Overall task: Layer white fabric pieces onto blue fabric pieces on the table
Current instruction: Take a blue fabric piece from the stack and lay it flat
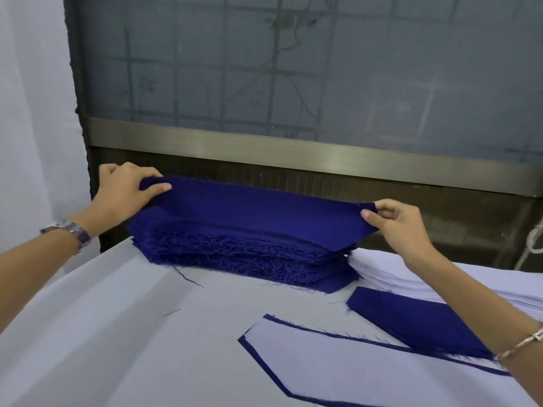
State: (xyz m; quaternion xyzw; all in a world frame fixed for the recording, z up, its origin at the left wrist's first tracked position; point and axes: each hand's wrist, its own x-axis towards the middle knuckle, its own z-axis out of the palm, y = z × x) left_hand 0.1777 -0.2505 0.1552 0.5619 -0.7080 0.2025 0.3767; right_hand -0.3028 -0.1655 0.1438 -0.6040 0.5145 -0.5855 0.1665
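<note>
Atop blue stack [244,255], left hand [123,195], right hand [396,227] pinching top piece [264,208]

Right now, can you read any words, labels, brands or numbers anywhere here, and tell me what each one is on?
None can be read.
Grey panel behind the table: faint chalk-like strokes, no legible letters or numbers.
Wristwatch on the left wrist: dial and brand not legible.
Blue fabric stack, the top blue piece held by left hand and right hand, white piece: no labels or print show.
</note>
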